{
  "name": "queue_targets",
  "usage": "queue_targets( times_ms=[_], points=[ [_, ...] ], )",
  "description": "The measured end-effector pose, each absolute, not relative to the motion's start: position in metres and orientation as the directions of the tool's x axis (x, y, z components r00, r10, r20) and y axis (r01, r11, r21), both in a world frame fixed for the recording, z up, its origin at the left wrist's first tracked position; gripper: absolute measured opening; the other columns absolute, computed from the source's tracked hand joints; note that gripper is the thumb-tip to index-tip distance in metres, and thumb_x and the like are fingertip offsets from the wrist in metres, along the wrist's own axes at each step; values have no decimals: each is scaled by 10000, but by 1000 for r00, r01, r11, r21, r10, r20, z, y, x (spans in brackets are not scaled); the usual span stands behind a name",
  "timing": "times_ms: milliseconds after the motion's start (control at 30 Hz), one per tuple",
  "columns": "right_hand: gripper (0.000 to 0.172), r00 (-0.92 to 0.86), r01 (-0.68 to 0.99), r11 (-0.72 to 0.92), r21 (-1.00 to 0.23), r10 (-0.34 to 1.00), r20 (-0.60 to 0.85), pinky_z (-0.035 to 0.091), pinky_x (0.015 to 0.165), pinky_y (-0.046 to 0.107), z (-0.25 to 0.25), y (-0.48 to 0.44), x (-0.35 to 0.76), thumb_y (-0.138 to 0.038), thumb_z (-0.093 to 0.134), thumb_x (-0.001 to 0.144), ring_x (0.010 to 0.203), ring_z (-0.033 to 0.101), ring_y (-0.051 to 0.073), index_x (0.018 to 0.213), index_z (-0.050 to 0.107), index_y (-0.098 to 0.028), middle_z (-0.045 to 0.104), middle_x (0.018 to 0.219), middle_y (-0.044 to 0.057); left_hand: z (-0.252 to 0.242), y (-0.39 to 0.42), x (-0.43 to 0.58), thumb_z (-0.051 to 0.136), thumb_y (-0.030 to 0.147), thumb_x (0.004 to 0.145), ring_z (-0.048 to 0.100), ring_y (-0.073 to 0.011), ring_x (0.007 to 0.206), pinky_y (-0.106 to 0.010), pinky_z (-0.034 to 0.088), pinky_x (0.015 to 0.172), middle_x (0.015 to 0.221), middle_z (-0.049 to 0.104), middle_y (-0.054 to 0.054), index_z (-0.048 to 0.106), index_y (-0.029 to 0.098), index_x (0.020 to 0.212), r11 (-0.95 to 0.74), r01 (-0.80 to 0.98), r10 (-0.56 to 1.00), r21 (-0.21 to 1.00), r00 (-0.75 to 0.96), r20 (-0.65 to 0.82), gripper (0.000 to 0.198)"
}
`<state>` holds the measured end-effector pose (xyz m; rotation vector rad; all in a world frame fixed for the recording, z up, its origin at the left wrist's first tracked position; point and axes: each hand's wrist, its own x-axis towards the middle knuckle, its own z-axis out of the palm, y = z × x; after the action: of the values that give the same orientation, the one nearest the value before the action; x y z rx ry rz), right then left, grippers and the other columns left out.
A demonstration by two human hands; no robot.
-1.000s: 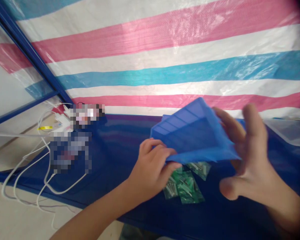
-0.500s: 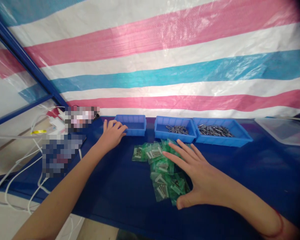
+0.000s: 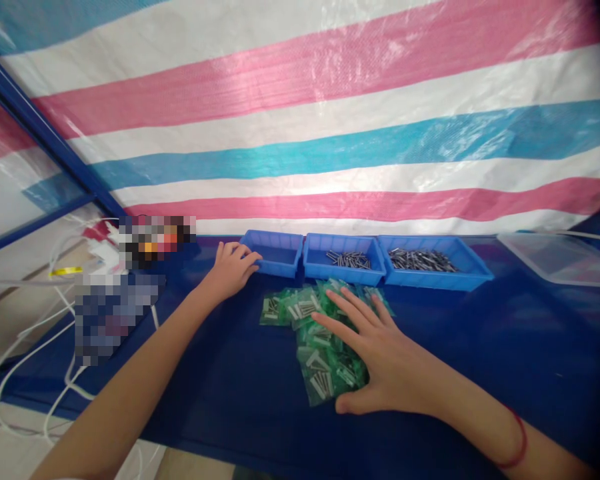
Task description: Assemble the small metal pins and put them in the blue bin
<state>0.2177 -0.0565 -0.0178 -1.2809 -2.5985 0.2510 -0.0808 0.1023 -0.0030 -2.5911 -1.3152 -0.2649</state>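
My left hand (image 3: 234, 267) has its fingers curled over the left end of a blue plastic bin (image 3: 283, 250); the thumb is hidden. No contents show in the visible part of that bin. My right hand (image 3: 375, 347) is spread with the fingers apart, palm down, over a pile of small green-tinted clear bags (image 3: 320, 383). Its fingertips reach across the upper bags and its thumb lies by the lower right ones. Metal screw-like pins and white pieces show inside the bags. Whether the right fingers press on the bags I cannot tell.
A middle blue bin (image 3: 344, 270) and a right blue bin (image 3: 437, 277) hold loose metal pins. A translucent lid or tray (image 3: 555, 260) lies at the far right. White cables (image 3: 10, 373) and blurred-out items are on the left. Striped sheeting (image 3: 300, 160) hangs behind the blue table (image 3: 220, 393).
The left bin has slid right with my left hand, closing most of its gap to the middle bin. My right hand has moved slightly left over the bags. The view has shifted a little.
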Motion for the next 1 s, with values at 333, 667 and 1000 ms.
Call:
queue_targets(
  times_ms=[333,667,1000],
  points=[
    [1126,-564,777,579,-247,814,136,92,1067,684,-18,-56,217,-651,672,609,1432,64,376,1515,109,-292,94,1581,98,1,90,-72,448,289,920,437,-286,1100,-678,230,1009,1091,577,-94,619,250,1141,-565,822,773,-73,558,302,282],
    [1054,-486,833,505,-224,863,138,179,986,739,-25,-59,214,-587,683,606,1401,145,435,1497,182,-331,115,1576,120,-5,15,-34,650,664,677,258,-389,1356,-617,171,1095,1459,327,-157,448,262,1359,-854,483,519,191,813,264,816],
    [586,-500,797,556,-235,827,257,383,930,576,-24,-60,206,-334,595,747,1272,360,377,1320,488,-271,392,1444,128,-22,-5,-15,603,725,669,416,-353,1233,-547,298,1044,1360,452,-168,513,224,1299,-818,498,567,287,783,257,810]
  ],
)
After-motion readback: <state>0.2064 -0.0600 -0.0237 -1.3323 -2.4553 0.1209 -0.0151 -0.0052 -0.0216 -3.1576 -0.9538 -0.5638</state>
